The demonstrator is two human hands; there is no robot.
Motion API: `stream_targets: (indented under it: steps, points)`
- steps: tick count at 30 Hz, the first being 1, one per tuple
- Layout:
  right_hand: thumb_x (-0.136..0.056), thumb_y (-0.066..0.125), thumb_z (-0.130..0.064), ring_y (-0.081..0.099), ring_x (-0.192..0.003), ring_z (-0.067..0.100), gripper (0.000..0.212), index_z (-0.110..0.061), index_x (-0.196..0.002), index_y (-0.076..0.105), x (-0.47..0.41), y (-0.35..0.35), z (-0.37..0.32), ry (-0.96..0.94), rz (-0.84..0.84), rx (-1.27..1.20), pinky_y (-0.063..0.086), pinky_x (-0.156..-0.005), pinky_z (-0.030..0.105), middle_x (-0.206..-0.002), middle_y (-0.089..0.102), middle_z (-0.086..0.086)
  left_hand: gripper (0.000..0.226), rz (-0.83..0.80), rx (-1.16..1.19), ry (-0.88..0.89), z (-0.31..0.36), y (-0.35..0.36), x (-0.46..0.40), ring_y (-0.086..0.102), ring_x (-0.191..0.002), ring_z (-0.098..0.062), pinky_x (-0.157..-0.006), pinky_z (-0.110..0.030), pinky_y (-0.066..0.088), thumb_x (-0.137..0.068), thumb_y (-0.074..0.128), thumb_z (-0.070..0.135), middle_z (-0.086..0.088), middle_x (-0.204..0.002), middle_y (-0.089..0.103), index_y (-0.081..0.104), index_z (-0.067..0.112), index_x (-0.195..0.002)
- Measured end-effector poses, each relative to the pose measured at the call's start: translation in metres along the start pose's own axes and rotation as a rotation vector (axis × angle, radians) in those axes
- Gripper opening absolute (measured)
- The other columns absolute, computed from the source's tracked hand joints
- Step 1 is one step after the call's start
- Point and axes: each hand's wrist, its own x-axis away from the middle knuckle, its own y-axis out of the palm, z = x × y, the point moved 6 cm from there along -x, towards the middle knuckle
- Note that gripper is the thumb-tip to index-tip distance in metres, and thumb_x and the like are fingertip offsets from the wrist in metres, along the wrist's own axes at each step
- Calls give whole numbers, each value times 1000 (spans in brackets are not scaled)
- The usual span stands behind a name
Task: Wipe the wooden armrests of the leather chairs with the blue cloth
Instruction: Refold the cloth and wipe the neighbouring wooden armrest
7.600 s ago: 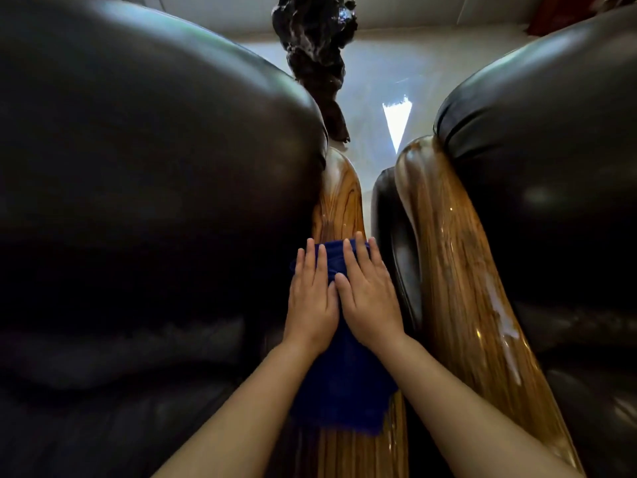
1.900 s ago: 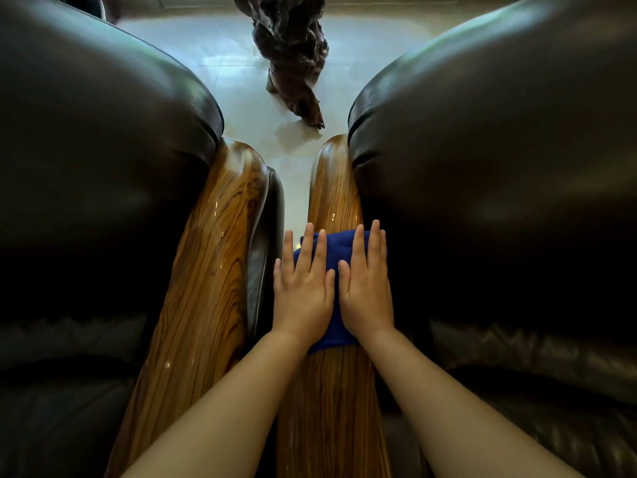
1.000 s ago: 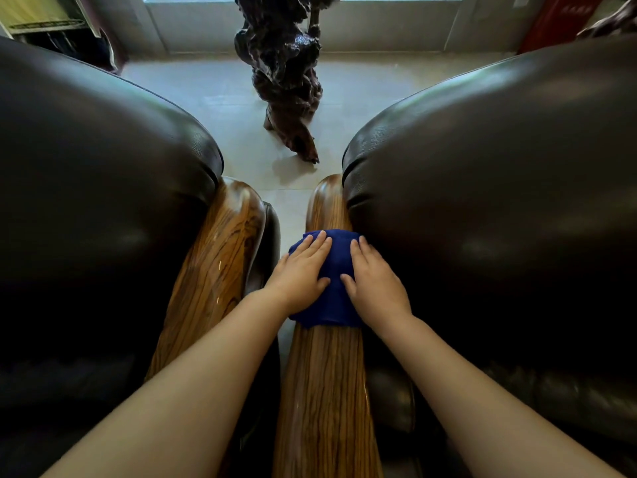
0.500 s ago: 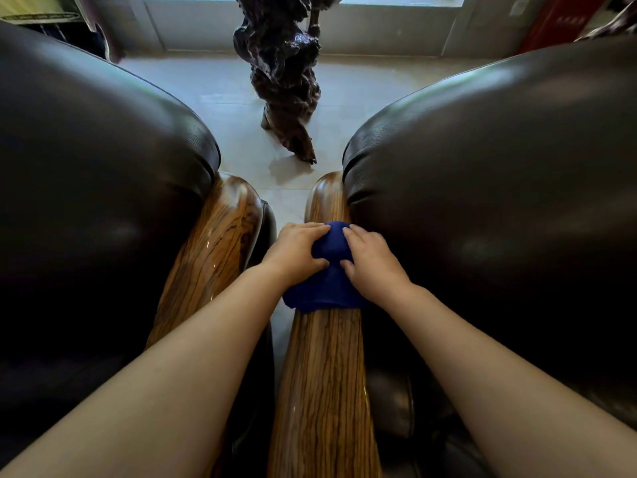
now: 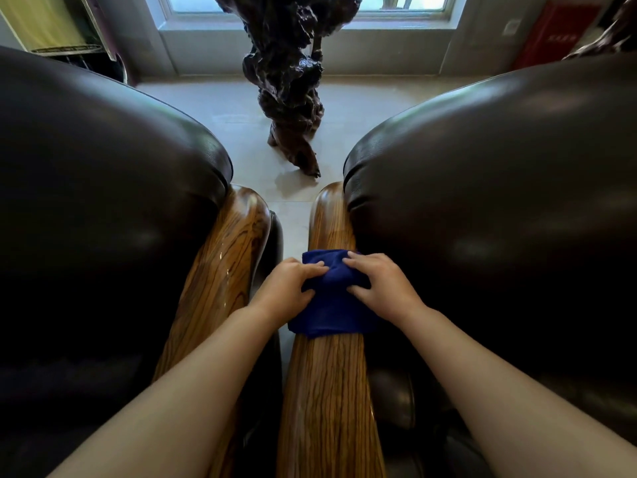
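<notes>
The blue cloth [image 5: 331, 301] is draped across the wooden armrest [image 5: 331, 391] of the right-hand dark leather chair [image 5: 499, 219], about halfway along it. My left hand [image 5: 286, 288] grips the cloth's left side with fingers curled into the fabric. My right hand [image 5: 382, 288] grips its right side the same way, close against the chair's leather. A second glossy wooden armrest [image 5: 224, 263] belongs to the left-hand leather chair [image 5: 96, 201] and lies bare beside my left forearm.
A narrow gap of pale tiled floor [image 5: 293, 229] runs between the two armrests. A dark gnarled wood sculpture [image 5: 289, 98] stands on the floor beyond them, below a window [image 5: 310, 8]. A red box [image 5: 555, 32] leans at the far right wall.
Both hands went from flat on the cloth to curled and gripping it, bunching the fabric. The cloth sits at about the same place on the right armrest; my view has tilted up.
</notes>
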Motion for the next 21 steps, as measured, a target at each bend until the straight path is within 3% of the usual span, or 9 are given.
stream_targets:
  steps: [3,5,9,11,13,17,21]
  points:
    - [-82,64,-12,25,-139,13,64,-18,-140,37,23,9,2,18,-69,-27,11,-110,19,-151,33,-2,47,-5,-25,0,7,1,14,52,-115,-20,-106,-35,38,-85,57,8,-7,-128,55,51,25,-128]
    - [-83,63,-12,22,-141,12,66,-20,-142,34,38,15,4,60,-80,-47,11,-112,21,-153,29,-3,47,-49,-57,-6,11,3,22,51,-118,-20,-106,-37,38,-85,56,9,-7,-131,53,50,26,-129]
    - [-86,59,-11,43,-131,16,50,-19,-134,47,62,13,-5,120,80,7,28,-110,28,-142,47,0,44,-146,-99,-4,25,-2,34,49,-122,-19,-108,-37,37,-85,56,8,-6,-131,55,53,22,-126]
    - [-87,57,-14,55,-117,19,39,-21,-126,55,68,7,-12,152,71,14,41,-103,32,-129,60,3,40,-180,-94,-23,32,-7,41,52,-120,-19,-106,-34,39,-84,57,7,-6,-127,59,58,17,-122]
    - [-86,59,-17,61,-104,19,30,-22,-115,63,69,-9,-18,159,-13,-3,50,-93,36,-114,66,2,34,-199,-82,-45,40,-18,46,57,-111,-18,-100,-32,44,-83,59,7,-6,-120,64,62,15,-116]
    - [-80,67,-20,61,-91,15,18,-22,-97,70,73,-58,-34,146,-106,-66,53,-82,37,-100,66,0,24,-177,16,-69,66,-49,58,62,-90,-9,-82,-26,54,-81,64,10,0,-101,68,68,17,-104]
    - [-73,75,-20,63,-81,14,13,-22,-85,73,84,-109,-52,159,-90,-128,51,-71,29,-83,69,-2,21,-134,26,-63,103,-90,63,63,-77,-5,-64,-13,47,-76,68,12,3,-88,71,72,19,-95]
